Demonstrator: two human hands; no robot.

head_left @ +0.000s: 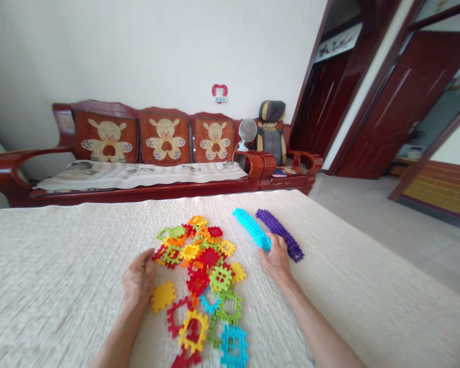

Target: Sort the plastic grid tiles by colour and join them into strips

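Observation:
My right hand is closed on the near end of a light blue row of stacked interlocking plastic tiles, which lies slantwise on the table cover. Just right of it rests a similar purple stack of tiles. On the left, my left hand has its fingers curled at the edge of a loose heap of notched tiles; what its fingertips hold is hidden. Near that hand lies a solid yellow tile. Closer to me are a yellow window-frame tile and a blue window tile.
A pale textured cover spreads over the table. Behind stands a wooden sofa with bear-patterned cushions. A small fan and an armchair with a massage pad are at the back right, near dark red doors.

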